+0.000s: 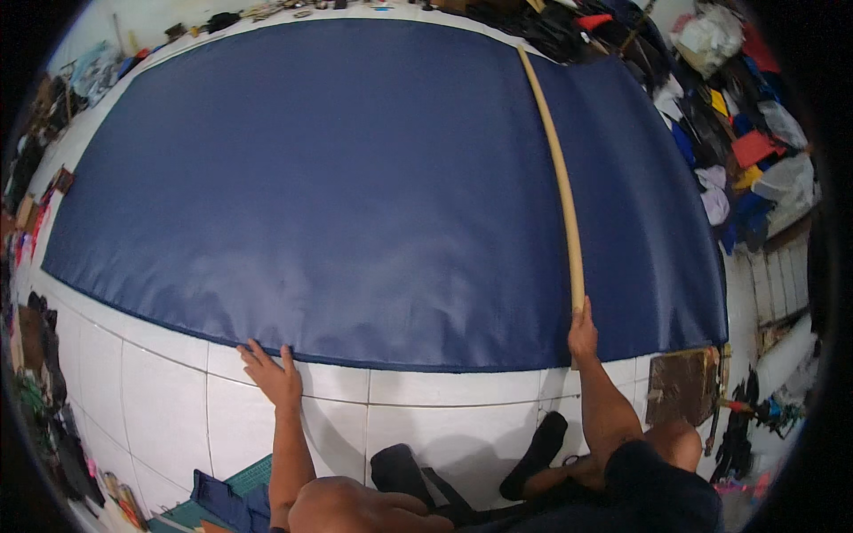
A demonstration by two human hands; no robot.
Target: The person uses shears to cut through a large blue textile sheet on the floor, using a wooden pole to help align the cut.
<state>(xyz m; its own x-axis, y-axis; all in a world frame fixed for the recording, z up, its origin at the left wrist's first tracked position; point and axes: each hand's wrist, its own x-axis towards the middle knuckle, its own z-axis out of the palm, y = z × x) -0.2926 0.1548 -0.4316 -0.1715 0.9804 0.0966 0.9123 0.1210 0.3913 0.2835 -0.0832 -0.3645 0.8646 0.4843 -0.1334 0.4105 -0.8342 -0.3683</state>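
A large dark blue sheet [329,186], smooth and leather-like, lies spread over the white tiled floor. Across its right part runs a long tan pole [557,160], from the far edge to the near edge. My right hand [583,336] is closed around the pole's near end, just by the sheet's front edge. Farther left, my left hand [273,375] rests at the same front edge with its fingers spread, the fingertips touching the sheet. Right of the pole, the sheet shows soft waves; faint wrinkles show near my left hand.
Heaped scraps and bags [746,133] line the right side. A brown board [681,388] lies by the sheet's near right corner. At lower left are a green mat [251,478] and folded dark blue cloth [227,505]. My dark-clad feet [540,453] are on the tiles [160,391].
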